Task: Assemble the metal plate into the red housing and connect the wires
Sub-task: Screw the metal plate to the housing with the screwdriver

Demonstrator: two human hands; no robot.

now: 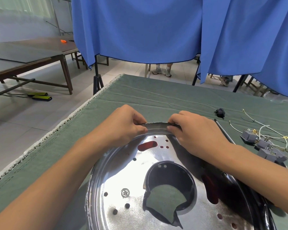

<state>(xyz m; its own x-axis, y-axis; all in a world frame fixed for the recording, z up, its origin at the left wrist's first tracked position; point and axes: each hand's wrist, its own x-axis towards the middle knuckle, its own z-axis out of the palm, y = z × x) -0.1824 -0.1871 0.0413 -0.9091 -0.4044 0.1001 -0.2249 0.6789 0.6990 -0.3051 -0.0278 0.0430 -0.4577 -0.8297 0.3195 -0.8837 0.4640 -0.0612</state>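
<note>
A large round shiny metal plate (123, 176) with several holes and a big round cut-out lies in front of me on the green cloth. Red shows through its slots (147, 145), so the red housing sits under it, mostly hidden. My left hand (128, 125) and my right hand (194, 131) both pinch the plate's far rim (157, 126), thumbs and fingers curled over its edge. A bundle of white wires with grey connector blocks (264, 143) lies to the right, apart from both hands.
A thin dark rod-like tool (224, 131) lies right of my right hand. A small black plug (220, 112) rests farther back. The green-covered table (156, 97) ends at a frayed left edge. Blue curtains hang behind; wooden tables stand at left.
</note>
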